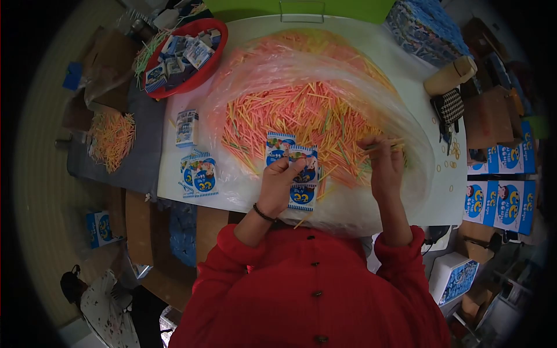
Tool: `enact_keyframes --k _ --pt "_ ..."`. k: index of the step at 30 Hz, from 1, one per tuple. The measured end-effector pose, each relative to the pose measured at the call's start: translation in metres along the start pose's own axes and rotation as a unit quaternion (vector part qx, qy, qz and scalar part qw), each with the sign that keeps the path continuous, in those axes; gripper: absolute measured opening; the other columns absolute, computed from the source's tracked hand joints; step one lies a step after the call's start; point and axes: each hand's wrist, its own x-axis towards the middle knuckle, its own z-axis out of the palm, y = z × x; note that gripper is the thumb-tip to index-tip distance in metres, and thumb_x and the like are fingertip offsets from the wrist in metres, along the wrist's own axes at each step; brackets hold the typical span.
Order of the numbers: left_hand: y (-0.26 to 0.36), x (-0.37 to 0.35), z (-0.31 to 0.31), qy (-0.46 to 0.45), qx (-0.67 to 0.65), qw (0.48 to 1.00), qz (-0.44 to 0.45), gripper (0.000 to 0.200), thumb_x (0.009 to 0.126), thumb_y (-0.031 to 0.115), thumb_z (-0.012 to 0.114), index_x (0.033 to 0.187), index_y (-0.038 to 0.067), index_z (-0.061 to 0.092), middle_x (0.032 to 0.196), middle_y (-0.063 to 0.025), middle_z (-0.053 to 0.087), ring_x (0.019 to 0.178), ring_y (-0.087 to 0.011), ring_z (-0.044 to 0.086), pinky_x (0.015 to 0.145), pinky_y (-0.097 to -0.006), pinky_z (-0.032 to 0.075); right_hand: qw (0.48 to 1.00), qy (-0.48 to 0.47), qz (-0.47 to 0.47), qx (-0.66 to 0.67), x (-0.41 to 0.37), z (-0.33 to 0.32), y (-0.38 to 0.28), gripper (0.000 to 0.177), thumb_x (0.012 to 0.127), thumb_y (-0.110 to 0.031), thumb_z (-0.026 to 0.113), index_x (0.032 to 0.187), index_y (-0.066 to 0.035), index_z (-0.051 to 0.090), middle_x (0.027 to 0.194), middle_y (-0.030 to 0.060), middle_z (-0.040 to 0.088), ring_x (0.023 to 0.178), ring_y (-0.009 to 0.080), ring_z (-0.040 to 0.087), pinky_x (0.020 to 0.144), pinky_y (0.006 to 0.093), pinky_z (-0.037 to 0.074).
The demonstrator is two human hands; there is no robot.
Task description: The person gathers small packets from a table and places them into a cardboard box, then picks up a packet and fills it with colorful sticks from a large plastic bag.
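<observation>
**Both hands busy over the stick heap**

Nearest to me, my red sleeves [313,278] fill the bottom of the view. Just past them the left hand [277,177] is closed, thumb and fingers pinching a small blue-and-white packet [307,165] by its left edge. The packet sits at the near edge of the heap, with two like packets touching it, one just left [280,148] and one just nearer [303,196].

To the right, the right hand [386,165] has its fingertips drawn together, pinching a few thin sticks [384,145] that point out to the right. It hovers over the right side of the heap, well apart from the held packet. I cannot tell how many sticks it holds.

Beyond both hands lies the big heap of pink and yellow sticks [301,110], spread on a crumpled clear plastic sheet [415,174] that covers most of the white table [249,29].

Left of the sheet, a small stack of packets [199,174] lies near the table edge, with a single one [187,127] just beyond it. On the right edge, loose rubber bands [449,153] are scattered, and printed blue boxes [499,200] stand off the table.

Far left, a red bowl [217,55] holds more packets. A second, smaller pile of sticks [112,139] lies on a grey surface left of the table.
</observation>
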Motion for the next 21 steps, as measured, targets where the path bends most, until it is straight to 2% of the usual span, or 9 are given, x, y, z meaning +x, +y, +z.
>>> enact_keyframes --k 1,3,6,7,10,12,16,18,21 --pt "0.002 0.000 0.005 -0.005 0.001 1.000 -0.001 0.012 0.094 0.009 0.060 0.097 0.000 0.067 0.093 -0.0078 0.070 0.086 -0.0158 0.068 0.079 -0.0314 0.057 1.000 0.003 -0.004 -0.001 0.000 0.001 0.004 0.014 0.101 -0.013 0.046 0.103 -0.001 0.053 0.101 0.0081 0.064 0.097 0.0167 0.060 0.088 0.0295 0.045" --pt "0.008 -0.003 0.014 0.016 -0.083 0.996 -0.035 0.011 0.095 0.008 0.057 0.094 0.001 0.066 0.095 -0.0079 0.070 0.087 -0.0179 0.069 0.079 -0.0328 0.058 0.962 -0.048 -0.078 -0.258 -0.002 -0.001 0.024 0.014 0.101 -0.014 0.046 0.102 -0.002 0.053 0.100 0.0079 0.064 0.095 0.0166 0.060 0.085 0.0299 0.046" --pt "0.014 -0.006 0.012 0.011 -0.114 0.992 -0.044 0.013 0.096 0.007 0.055 0.098 -0.001 0.066 0.099 -0.0086 0.069 0.087 -0.0172 0.068 0.079 -0.0322 0.058 0.926 -0.099 -0.018 -0.363 -0.002 -0.014 0.040 0.013 0.101 -0.013 0.046 0.102 -0.002 0.053 0.100 0.0083 0.064 0.093 0.0166 0.060 0.082 0.0296 0.046" --pt "0.012 -0.005 0.010 0.013 -0.115 0.993 -0.040 0.013 0.096 0.007 0.055 0.098 -0.001 0.066 0.099 -0.0086 0.069 0.087 -0.0172 0.068 0.079 -0.0322 0.058 0.926 -0.104 -0.020 -0.362 0.000 -0.014 0.041 0.013 0.101 -0.013 0.046 0.102 -0.002 0.053 0.100 0.0083 0.064 0.093 0.0166 0.060 0.082 0.0296 0.046" --pt "-0.001 -0.009 -0.007 -0.051 0.051 0.996 0.060 0.014 0.093 0.001 0.057 0.102 -0.002 0.067 0.097 -0.0083 0.070 0.088 -0.0138 0.067 0.077 -0.0278 0.056 0.973 -0.047 -0.058 -0.219 -0.007 -0.002 0.029 0.011 0.102 -0.014 0.042 0.102 -0.006 0.050 0.102 0.0112 0.063 0.098 0.0179 0.060 0.092 0.0335 0.045" --pt "-0.003 -0.012 -0.008 -0.047 0.116 0.989 0.074 0.015 0.092 0.000 0.058 0.103 -0.002 0.068 0.097 -0.0078 0.070 0.088 -0.0127 0.067 0.077 -0.0264 0.055 0.991 -0.057 0.035 0.115 -0.010 0.021 0.001 0.015 0.103 -0.021 0.041 0.103 -0.008 0.049 0.109 0.0126 0.064 0.113 0.0231 0.056 0.100 0.0384 0.040" --pt "-0.006 -0.011 -0.003 -0.064 0.274 0.954 0.104 0.022 0.091 -0.002 0.059 0.111 -0.002 0.067 0.097 -0.0053 0.071 0.087 -0.0086 0.064 0.078 -0.0228 0.052 0.985 -0.134 0.013 0.110 -0.015 0.048 -0.016 0.019 0.103 -0.027 0.039 0.103 -0.010 0.048 0.115 0.0147 0.064 0.131 0.0278 0.043 0.109 0.0442 0.031" --pt "-0.005 -0.012 0.003 -0.074 0.273 0.952 0.114 0.023 0.091 0.000 0.060 0.113 -0.001 0.067 0.098 -0.0044 0.070 0.086 -0.0070 0.062 0.076 -0.0215 0.051 0.982 -0.185 -0.032 0.030 -0.016 0.055 -0.015 0.020 0.103 -0.027 0.038 0.102 -0.011 0.049 0.116 0.0158 0.064 0.140 0.0291 0.029 0.113 0.0473 0.022" --pt "-0.006 -0.014 0.003 -0.085 0.267 0.951 0.128 0.025 0.091 0.001 0.060 0.116 0.000 0.066 0.099 -0.0035 0.070 0.087 -0.0054 0.060 0.076 -0.0202 0.050 0.983 -0.179 -0.022 -0.032 -0.016 0.061 -0.010 0.020 0.103 -0.027 0.038 0.101 -0.011 0.050 0.113 0.0160 0.066 0.141 0.0277 0.028 0.113 0.0474 0.021"
